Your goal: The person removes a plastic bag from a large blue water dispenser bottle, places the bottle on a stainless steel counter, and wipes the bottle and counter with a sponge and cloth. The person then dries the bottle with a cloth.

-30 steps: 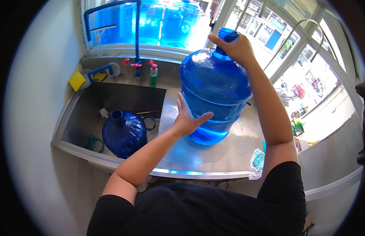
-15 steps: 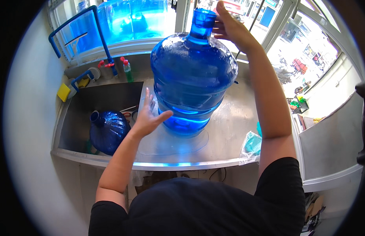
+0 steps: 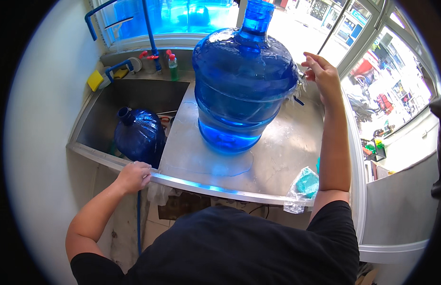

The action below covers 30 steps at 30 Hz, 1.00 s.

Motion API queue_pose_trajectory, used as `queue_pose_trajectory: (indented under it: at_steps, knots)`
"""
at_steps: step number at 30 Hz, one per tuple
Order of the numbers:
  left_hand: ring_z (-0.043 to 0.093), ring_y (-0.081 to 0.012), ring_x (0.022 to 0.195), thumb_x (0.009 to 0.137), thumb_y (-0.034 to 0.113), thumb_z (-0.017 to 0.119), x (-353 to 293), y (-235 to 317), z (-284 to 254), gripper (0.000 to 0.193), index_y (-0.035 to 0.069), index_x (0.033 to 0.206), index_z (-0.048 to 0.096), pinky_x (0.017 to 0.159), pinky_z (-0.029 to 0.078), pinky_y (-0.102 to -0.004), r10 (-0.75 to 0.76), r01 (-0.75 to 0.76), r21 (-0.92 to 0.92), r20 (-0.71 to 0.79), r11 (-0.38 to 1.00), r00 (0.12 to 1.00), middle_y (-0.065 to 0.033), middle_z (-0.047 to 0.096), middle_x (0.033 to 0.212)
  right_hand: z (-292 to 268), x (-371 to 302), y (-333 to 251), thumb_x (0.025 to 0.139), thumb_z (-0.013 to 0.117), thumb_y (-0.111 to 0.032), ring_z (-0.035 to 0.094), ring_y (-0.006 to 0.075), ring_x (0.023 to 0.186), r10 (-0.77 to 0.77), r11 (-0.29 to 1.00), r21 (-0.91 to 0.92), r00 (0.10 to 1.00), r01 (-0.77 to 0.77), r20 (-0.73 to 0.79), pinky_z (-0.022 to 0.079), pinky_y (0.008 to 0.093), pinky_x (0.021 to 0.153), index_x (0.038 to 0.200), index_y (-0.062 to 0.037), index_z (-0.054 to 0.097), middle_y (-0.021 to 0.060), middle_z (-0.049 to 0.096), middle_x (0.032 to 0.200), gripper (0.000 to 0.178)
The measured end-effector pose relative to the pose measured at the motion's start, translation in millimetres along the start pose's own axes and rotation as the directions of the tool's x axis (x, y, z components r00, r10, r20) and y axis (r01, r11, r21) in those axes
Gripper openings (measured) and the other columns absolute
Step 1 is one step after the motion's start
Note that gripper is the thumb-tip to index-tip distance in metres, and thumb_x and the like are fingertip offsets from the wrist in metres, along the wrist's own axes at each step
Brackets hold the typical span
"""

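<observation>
A large blue water jug [image 3: 241,90] stands upright on the metal counter [image 3: 282,152], its neck uncovered. My right hand [image 3: 322,73] is raised beside the jug's right shoulder, fingers bent together. Between it and the jug is a clear, ragged glint, either thin plastic or splashing water; I cannot tell which. My left hand [image 3: 135,176] is closed over the front rim of the sink [image 3: 144,95], at the counter's near edge. Just beyond that hand, a second dark blue jug [image 3: 139,135] leans in the sink with its open mouth up.
Behind the sink are a blue pipe [image 3: 151,38] with red taps, a green spray bottle [image 3: 173,66] and a yellow sponge [image 3: 94,80]. A clear bag with something teal [image 3: 306,184] lies at the counter's front right. Windows line the back and right.
My right hand has left the jug's neck and come down to its right shoulder. My left hand has moved from the jug's left side to the sink's front rim.
</observation>
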<state>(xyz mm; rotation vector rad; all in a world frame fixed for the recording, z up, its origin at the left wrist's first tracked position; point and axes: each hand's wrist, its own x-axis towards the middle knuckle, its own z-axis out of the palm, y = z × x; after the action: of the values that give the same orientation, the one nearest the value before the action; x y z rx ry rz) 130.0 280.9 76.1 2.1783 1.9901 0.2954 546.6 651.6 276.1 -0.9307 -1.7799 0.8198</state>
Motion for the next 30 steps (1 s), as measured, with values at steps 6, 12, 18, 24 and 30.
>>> queue_pose_trajectory:
  at_steps: [6,12,18,24,30]
  knots:
    - [0.058,-0.0357,0.114,0.077,0.028,0.079,37.3,3.9,19.6,0.031,0.004,0.092,0.066,0.097,0.046,-0.0428,-0.091,0.088,-0.024,-0.353,0.996,0.931,-0.0183,0.062,0.124,72.8,11.4,-45.9,0.081,0.067,-0.061,0.061,0.0311,0.118,-0.272,0.939,-0.240,0.959,0.245,-0.084,0.047,0.0375,0.098,0.123,-0.0007,0.064,0.0205,0.065,0.122,0.074]
    - [0.051,-0.0376,0.123,0.082,0.031,0.075,25.3,-21.7,40.5,0.043,0.007,0.116,0.065,0.102,0.043,-0.0457,-0.182,0.179,-0.040,-0.317,0.983,0.931,-0.0189,0.050,0.139,96.7,-6.0,-73.4,0.096,0.057,-0.046,0.062,0.0186,0.097,-0.191,0.968,-0.174,0.981,0.182,-0.036,0.048,0.0292,0.086,0.127,0.0055,0.056,0.0150,0.068,0.108,0.060]
    - [0.054,-0.0375,0.117,0.082,0.031,0.075,-16.0,-121.4,45.7,0.042,0.008,0.116,0.065,0.099,0.045,-0.0454,-0.226,0.202,-0.104,-0.506,0.974,0.832,-0.0168,0.055,0.130,106.3,25.7,-71.3,0.080,0.051,-0.079,0.057,0.0287,0.122,-0.039,0.904,-0.427,0.992,-0.018,-0.124,0.039,0.0390,0.106,0.135,-0.0074,0.057,0.0190,0.063,0.126,0.091]
    - [0.052,-0.0373,0.120,0.084,0.032,0.074,-36.6,-202.7,60.5,0.051,0.008,0.126,0.058,0.101,0.044,-0.0441,-0.361,0.295,-0.223,-0.717,0.929,0.596,-0.0179,0.049,0.134,120.4,6.4,-80.4,0.084,0.050,-0.074,0.060,0.0284,0.118,-0.101,0.844,-0.523,0.920,-0.123,-0.379,0.042,0.0360,0.103,0.124,-0.0027,0.065,0.0164,0.065,0.125,0.083]
    - [0.049,-0.0352,0.124,0.091,0.030,0.065,-31.9,-211.7,75.4,0.050,0.008,0.134,0.050,0.104,0.042,-0.0433,-0.376,0.319,-0.224,-0.727,0.921,0.575,-0.0180,0.047,0.136,229.5,-117.2,-85.6,0.087,0.071,-0.015,0.060,0.0246,0.107,-0.899,0.376,-0.756,0.408,0.536,-0.158,0.047,0.0356,0.096,0.110,-0.0029,0.067,0.0095,0.066,0.113,0.026]
